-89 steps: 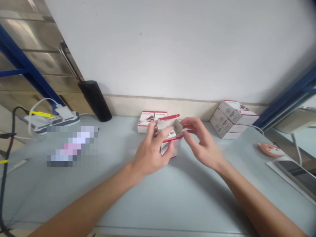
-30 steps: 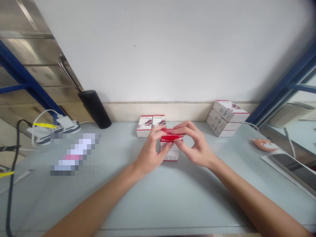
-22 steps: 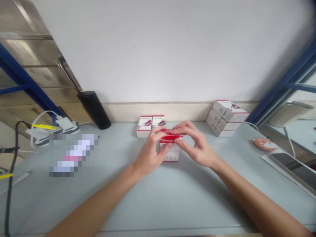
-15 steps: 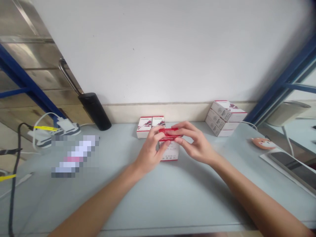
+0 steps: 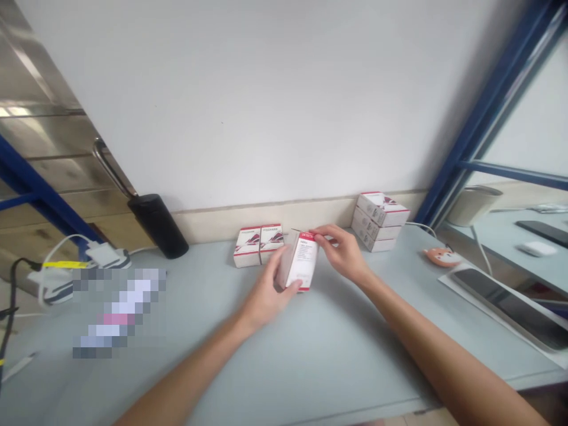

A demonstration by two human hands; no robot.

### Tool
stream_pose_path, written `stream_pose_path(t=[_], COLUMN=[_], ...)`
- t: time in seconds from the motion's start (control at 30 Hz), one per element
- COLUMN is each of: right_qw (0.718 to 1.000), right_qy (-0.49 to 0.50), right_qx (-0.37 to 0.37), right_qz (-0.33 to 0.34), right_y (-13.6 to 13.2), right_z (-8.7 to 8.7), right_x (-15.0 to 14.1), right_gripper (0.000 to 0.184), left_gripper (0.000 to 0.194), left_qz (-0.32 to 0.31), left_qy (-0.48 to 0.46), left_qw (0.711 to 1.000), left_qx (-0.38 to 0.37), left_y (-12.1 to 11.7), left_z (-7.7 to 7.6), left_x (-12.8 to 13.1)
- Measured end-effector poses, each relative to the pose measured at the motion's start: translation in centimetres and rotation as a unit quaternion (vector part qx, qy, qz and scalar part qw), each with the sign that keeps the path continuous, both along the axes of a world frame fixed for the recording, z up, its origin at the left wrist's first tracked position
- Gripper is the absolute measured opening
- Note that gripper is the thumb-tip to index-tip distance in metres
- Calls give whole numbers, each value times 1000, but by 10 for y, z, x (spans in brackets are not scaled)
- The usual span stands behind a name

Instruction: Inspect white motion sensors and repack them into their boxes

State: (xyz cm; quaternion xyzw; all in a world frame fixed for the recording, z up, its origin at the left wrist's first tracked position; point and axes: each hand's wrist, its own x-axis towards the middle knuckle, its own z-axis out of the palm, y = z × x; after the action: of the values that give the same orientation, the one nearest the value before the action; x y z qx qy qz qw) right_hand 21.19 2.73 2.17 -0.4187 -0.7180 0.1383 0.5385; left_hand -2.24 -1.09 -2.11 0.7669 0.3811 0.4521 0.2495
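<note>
fingers point(image 5: 329, 232) hold box point(image 5: 302, 265) by edges; desk point(image 5: 328, 355) spreads around.

Head camera, one: worn on the person's head, aimed forward and down. The desk point(image 5: 310, 361) is viewed from above its near edge; left hand point(image 5: 268, 290) and right hand point(image 5: 341, 251) are framed at close range, wall point(image 5: 266, 106) beyond.

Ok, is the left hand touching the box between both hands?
Touching. The head view shows the left hand with its thumb on the lower front of the box and its fingers against the side.
</note>
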Motion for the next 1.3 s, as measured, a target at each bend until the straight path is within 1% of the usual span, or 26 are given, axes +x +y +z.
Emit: stream_pose_path(t=[0.07,0.13,0.2,0.23,0.3,0.37,0.4,0.47,0.5,0.57,0.63,0.73,0.8,0.87,0.93,1.0,1.1,1.17,1.23,1.3], right_qw=[996,984,970,963,947,923,908,881,873,870,880,894,889,877,870,870,877,880,880,878], right_qy=[-63,-112,-112,-97,-67,-57,-54,-50,-44,-29,-21,-29,-27,-23,-24,-25,-21,-18,-16,-14], right_qx=[21,69,122,145,173,184,183,165,151,119,86,44,37,44,52,60,65,63,60,55], right_qz=[-55,-117,-176,-205,-262,-333,-374,-440,-462,-477,-466,-445,-456,-478,-490,-489,-475,-470,-471,-475], right_y=[5,10,16,19,26,32,34,36,37,38,40,43,46,48,49,50,50,49,49,48], right_z=[-3,-2,1,3,7,9,10,11,11,9,5,-3,-10,-15,-19,-21,-20,-19,-17,-16], right_x=[7,17,29,37,57,78,88,106,114,124,130,131,129,128,127,128,131,131,130,129], right_gripper=[22,22,20,20,19,21,22,24,26,33,42,56,64,68,67,64,62,61,60,61], left_gripper=[57,43,41,41,36,28,25,22,23,25,29,35,42,51,59,63,57,53,48,45], left_qz=[76,165,266,302,336,339,341,347,347,342,325,302,297,301,301,286,254,248,255,266], left_qy=[-7,-13,-25,-21,18,88,127,201,232,284,323,357,366,359,335,310,283,261,249,267], left_qw=[996,981,953,936,906,881,873,863,860,858,860,866,865,864,872,887,907,913,909,896], left_qx=[48,103,146,178,259,317,325,307,292,258,223,180,174,183,192,188,181,193,217,234], left_y=[5,12,19,23,28,31,32,33,34,33,31,29,27,26,27,30,36,40,42,43], left_z=[4,12,21,26,34,38,38,36,34,32,30,28,26,25,26,27,26,24,22,23], left_x=[-4,-12,-23,-29,-42,-52,-56,-60,-60,-59,-55,-47,-44,-44,-46,-51,-60,-64,-66,-66])
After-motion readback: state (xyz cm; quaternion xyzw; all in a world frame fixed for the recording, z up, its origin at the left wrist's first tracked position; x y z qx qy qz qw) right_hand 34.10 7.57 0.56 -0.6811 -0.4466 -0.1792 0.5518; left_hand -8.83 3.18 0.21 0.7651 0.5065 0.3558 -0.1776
